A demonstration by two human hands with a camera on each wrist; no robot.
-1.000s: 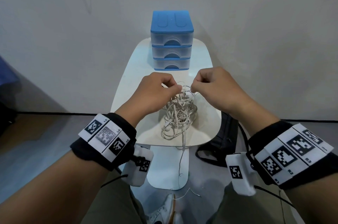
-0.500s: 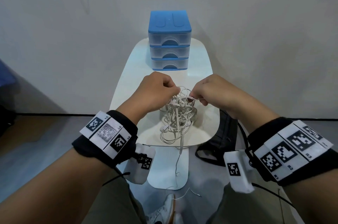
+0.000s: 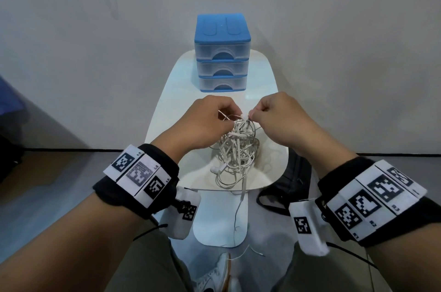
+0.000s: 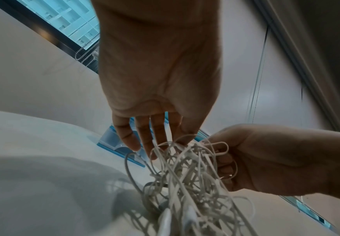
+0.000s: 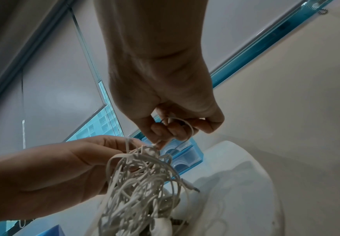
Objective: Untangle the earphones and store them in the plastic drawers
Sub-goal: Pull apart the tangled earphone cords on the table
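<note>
I am at the untangling step. My left hand (image 3: 205, 122) and right hand (image 3: 281, 119) pinch cords atop the earphones (image 3: 237, 151), before the shut drawers (image 3: 223, 53). Next, I judge, free one cord gently.

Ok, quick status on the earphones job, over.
Both hands, left and right, pinch cords atop the earphones tangle. Tangle unsorted, one cord hangs over the table edge. Plastic drawers all closed.
</note>
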